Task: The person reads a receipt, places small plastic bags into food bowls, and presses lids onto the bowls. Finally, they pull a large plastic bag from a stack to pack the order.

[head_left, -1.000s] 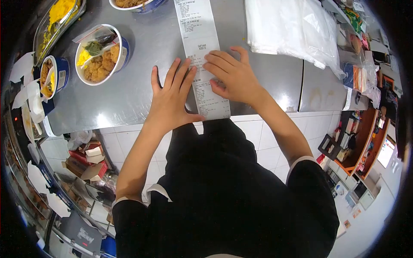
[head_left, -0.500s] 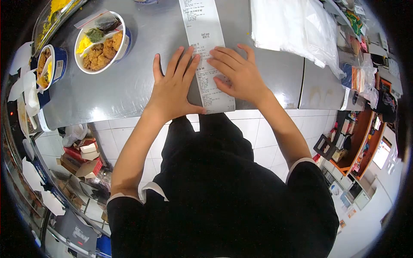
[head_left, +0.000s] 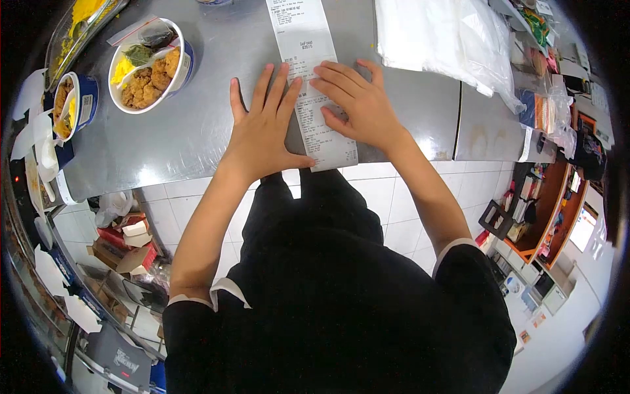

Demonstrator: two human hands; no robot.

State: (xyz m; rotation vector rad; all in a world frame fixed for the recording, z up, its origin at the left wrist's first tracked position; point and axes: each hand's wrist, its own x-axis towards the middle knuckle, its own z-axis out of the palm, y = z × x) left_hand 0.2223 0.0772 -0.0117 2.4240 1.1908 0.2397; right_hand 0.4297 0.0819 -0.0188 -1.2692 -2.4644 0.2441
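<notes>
A long printed paper receipt [head_left: 323, 121] lies on the steel table [head_left: 216, 138], its near end reaching the table's front edge. My left hand [head_left: 266, 131] is spread flat, with its fingertips and thumb at the receipt's left edge. From the other side, my right hand [head_left: 357, 105] rests with its fingers slightly bent over the receipt's right part. Neither hand grips anything. To the left stands a paper bowl [head_left: 146, 106] with fried chicken pieces [head_left: 147, 85], yellow food and small sachets in a plastic bag.
A second paper bowl [head_left: 85, 108] of food stands farther left, near a glass tray [head_left: 56, 56] with yellow food. A stack of white plastic bags [head_left: 440, 46] lies at the right. Opened cardboard boxes [head_left: 134, 246] are below the table at the left.
The view has shifted slightly, so the table items appear a little higher and to the left. Both hands stay on the receipt in nearly the same pose.
</notes>
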